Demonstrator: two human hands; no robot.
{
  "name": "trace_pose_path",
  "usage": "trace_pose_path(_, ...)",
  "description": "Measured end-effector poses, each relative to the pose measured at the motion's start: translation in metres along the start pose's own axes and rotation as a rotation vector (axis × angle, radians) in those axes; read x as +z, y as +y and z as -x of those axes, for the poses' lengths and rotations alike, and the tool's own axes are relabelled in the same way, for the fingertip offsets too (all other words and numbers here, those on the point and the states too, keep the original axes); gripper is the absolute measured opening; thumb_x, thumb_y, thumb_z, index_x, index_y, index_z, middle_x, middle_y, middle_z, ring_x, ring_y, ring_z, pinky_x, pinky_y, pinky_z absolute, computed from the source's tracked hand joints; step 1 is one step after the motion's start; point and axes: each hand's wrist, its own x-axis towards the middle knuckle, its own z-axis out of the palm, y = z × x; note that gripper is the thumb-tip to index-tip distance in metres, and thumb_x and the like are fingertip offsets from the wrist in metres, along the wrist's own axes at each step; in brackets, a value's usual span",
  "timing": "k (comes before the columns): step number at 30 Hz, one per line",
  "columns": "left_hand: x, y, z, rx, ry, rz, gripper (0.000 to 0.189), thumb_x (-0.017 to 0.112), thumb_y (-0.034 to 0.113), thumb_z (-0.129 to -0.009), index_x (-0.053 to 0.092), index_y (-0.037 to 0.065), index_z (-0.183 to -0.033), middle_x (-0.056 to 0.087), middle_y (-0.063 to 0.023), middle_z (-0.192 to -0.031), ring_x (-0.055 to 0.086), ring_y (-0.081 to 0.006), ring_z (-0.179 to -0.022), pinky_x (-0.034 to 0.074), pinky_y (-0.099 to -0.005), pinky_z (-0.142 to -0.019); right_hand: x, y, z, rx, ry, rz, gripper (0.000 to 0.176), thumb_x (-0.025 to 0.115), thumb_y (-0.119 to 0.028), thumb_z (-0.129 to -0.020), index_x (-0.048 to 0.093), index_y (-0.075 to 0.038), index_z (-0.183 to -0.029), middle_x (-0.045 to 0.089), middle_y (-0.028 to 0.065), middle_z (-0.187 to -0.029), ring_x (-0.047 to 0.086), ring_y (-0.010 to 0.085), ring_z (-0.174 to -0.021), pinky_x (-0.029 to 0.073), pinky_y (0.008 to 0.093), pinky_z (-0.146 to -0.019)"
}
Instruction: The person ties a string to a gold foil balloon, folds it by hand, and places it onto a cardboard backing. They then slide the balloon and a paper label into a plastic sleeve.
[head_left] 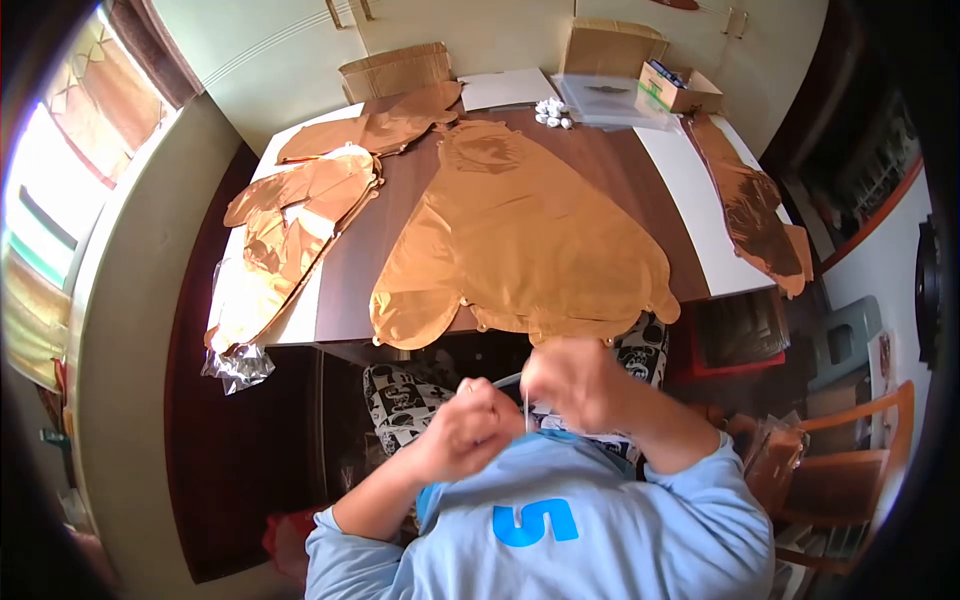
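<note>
My left hand [467, 428] is closed, with its fingers curled together in front of my chest. Higher and to the right, my right hand [573, 383] is also closed and a little blurred. A thin white strand [527, 411] hangs down beside the fingers of my right hand; what else either hand pinches is too small to make out. Just beyond both hands, a large flat copper-coloured foil sheet [550, 235] with small tabs along its near edge lies on the brown table [345, 250], its near edge reaching the table's front.
Folded copper foil pieces [290, 225] lie at the left, and another foil piece [745, 205] at the right. Small white rolls [553, 113], a clear plastic sheet [605, 100] and an open cardboard box [682, 90] stand toward the back. A wooden chair [845, 480] is at the lower right.
</note>
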Motion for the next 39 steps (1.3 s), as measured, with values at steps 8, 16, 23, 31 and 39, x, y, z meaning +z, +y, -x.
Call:
trace_pose_path(8, -0.003, 0.016, -0.005, -0.055, 0.044, 0.072, 0.024, 0.068, -0.009, -0.073, 0.073, 0.005, -0.092, 0.063, -0.0069, -0.084, 0.059, -0.0232, -0.077, 0.044, -0.0345, -0.072, -0.004, 0.012, -0.004, 0.015, 0.093, 0.233, 0.018, 0.060, -0.019, -0.094, 0.057, -0.008, -0.080, 0.058, 0.0120, -0.067, 0.063, 0.0322, -0.063, 0.050, 0.0412, -0.057)
trace_pose_path(16, -0.010, 0.015, -0.009, 0.001, 0.104, 0.175, 0.025, 0.069, -0.009, -0.076, 0.074, 0.005, -0.096, 0.061, -0.0060, -0.082, 0.058, -0.0206, -0.073, 0.045, -0.0321, -0.070, 0.004, 0.017, -0.004, -0.023, 0.051, 0.183, 0.010, 0.063, -0.017, -0.086, 0.057, -0.009, -0.083, 0.055, 0.0081, -0.068, 0.061, 0.0300, -0.063, 0.049, 0.0417, -0.058)
trace_pose_path(23, -0.002, 0.016, -0.006, -0.130, 0.064, 0.128, 0.021, 0.069, -0.009, -0.076, 0.073, 0.004, -0.092, 0.063, -0.0061, -0.084, 0.061, -0.0192, -0.078, 0.047, -0.0309, -0.066, 0.009, 0.010, 0.000, -0.184, 0.017, 0.093, 0.013, 0.068, -0.016, -0.083, 0.058, -0.008, -0.080, 0.058, 0.0088, -0.068, 0.062, 0.0289, -0.063, 0.050, 0.0395, -0.057)
trace_pose_path(31, -0.001, 0.012, -0.002, -0.240, 0.046, 0.150, 0.019, 0.067, -0.007, -0.080, 0.074, 0.003, -0.095, 0.065, -0.0073, -0.084, 0.061, -0.0184, -0.079, 0.048, -0.0317, -0.066, 0.013, 0.012, -0.001, -0.185, 0.049, 0.201, 0.014, 0.069, -0.013, -0.082, 0.057, -0.008, -0.076, 0.060, 0.0076, -0.069, 0.063, 0.0280, -0.065, 0.049, 0.0393, -0.060)
trace_pose_path(39, 0.002, 0.006, -0.005, -0.212, 0.120, 0.049, 0.015, 0.066, -0.008, -0.081, 0.073, 0.000, -0.092, 0.059, -0.0066, -0.077, 0.057, -0.0176, -0.070, 0.045, -0.0288, -0.062, 0.010, 0.014, -0.004, -0.175, -0.024, 0.150, 0.008, 0.066, -0.011, -0.085, 0.059, -0.007, -0.082, 0.060, 0.0100, -0.069, 0.064, 0.0275, -0.064, 0.050, 0.0394, -0.058)
